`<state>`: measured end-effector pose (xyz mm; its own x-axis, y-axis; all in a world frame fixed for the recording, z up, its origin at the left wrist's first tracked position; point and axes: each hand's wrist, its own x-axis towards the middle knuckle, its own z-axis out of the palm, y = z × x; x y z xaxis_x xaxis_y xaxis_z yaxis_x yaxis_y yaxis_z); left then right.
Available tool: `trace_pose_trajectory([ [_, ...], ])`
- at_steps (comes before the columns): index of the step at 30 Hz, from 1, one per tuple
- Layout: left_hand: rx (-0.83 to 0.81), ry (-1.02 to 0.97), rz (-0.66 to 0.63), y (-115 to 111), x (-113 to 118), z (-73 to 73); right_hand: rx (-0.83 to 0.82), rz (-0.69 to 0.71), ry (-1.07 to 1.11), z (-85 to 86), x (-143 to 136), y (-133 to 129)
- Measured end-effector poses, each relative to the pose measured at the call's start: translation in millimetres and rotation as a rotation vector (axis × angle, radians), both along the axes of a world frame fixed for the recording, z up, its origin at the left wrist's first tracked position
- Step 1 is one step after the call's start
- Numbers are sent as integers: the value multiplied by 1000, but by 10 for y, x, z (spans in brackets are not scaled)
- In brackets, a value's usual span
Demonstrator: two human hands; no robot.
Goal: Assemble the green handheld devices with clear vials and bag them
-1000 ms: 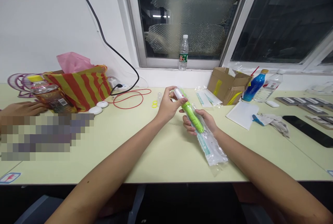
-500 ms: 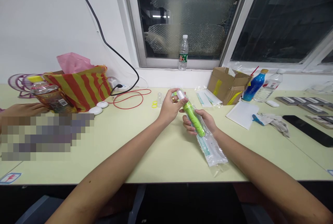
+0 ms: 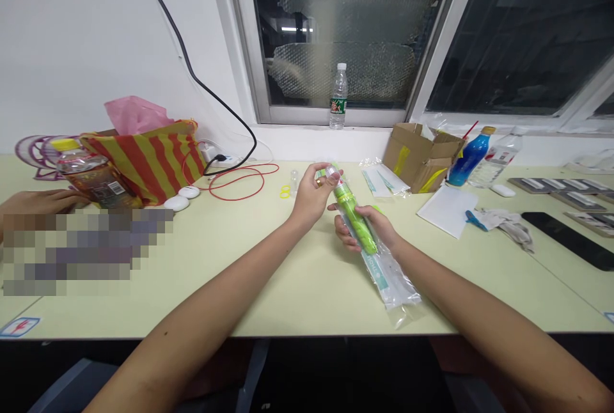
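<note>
**Green tube (image 3: 355, 220) with clear sleeve (image 3: 400, 290), held above the worktop (image 3: 268, 285)**

Head view.
- Left hand (image 3: 311, 201): fingers and thumb pinched narrow at the tube's transparent upper end.
- Right hand (image 3: 382, 226): curled around the green tube and clear sleeve together, below the left.
- Green tube: between the hands, tilted, upper end toward the window (image 3: 355, 23).
- Progress, as judged: the tube's lower part appears inside the sleeve, slack plastic trailing beyond it; neither is set down, so handling appears unfinished. Whether the transparent end is covered, or the sleeve sealed, cannot be told.
- Nearby: flat packets (image 3: 384, 181), beside a cardboard box (image 3: 399, 152); yellow rings (image 3: 284, 192), left of the hands.
</note>
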<state>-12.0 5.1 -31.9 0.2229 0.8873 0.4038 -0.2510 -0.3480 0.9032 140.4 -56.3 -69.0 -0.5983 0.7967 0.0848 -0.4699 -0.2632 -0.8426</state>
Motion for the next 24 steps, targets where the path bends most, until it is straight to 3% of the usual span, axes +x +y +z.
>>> trace_pose_trajectory([
  [14,-31,-1,10,-32,12,24,29,13,4,-5,3,15],
  [24,-17,3,-129,-22,-2,-25,-30,16,51,55,52,27],
])
